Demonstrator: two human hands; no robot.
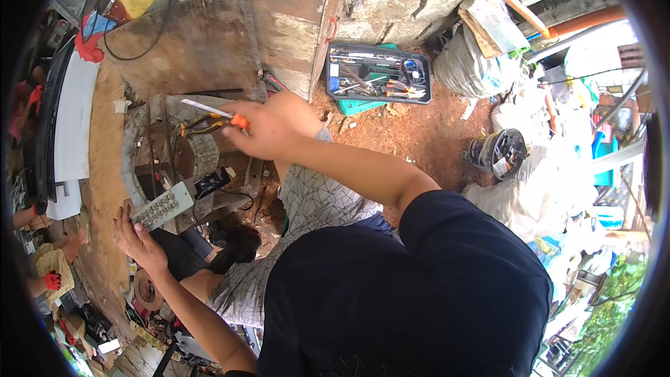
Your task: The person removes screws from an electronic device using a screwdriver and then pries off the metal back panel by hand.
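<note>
Between the thumb and fingers of my left hand (142, 243) is the end of a pale rectangular panel (164, 207) with rows of small bumps; its exact kind is unclear. My right hand (262, 131) is closed around the orange handle of a screwdriver (209, 109), its metal shaft pointing left. Right beside those fingers are pliers (201, 126) with yellow and black handles; I cannot tell whether they are held too or lie on the frame below. Under both hands is a worn, rounded metal frame (132, 157). A small dark part (211, 183) with a cable lies near the panel.
A black tool tray (379, 99) full of hand tools sits on the dirt floor ahead. Right of it are a pale sack (466, 70) and a bucket (507, 153). Wooden boards (195, 45) stand at the far left. Red-gloved hands (52, 280) of another person show at the left edge.
</note>
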